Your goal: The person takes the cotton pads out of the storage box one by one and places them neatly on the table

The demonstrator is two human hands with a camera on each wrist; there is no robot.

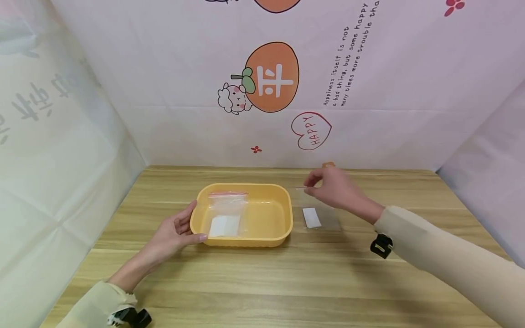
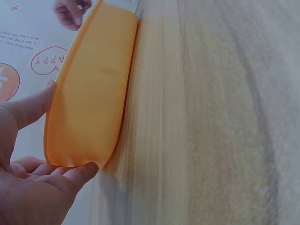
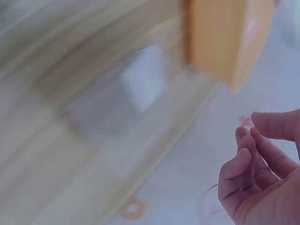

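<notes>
My left hand [image 1: 176, 230] grips the left end of a yellow plastic tray [image 1: 268, 214], its thumb along the near side and the other fingers round the end. A clear zip bag [image 1: 227, 202] with a red-lined closure and a white card [image 1: 224, 225] lies inside, toward the tray's left. Right of the tray, my right hand [image 1: 332, 187] pinches the top edge of a second clear zip bag [image 1: 328, 221], which also contains a white card [image 1: 311, 217]. In the right wrist view that bag is blurred, and its film at the fingertips barely shows.
All this is on a wood-grain table [image 1: 254, 282]. A printed white cloth [image 1: 184, 91] stands behind the table, and more white cloth [image 1: 61, 150] hangs at the left side.
</notes>
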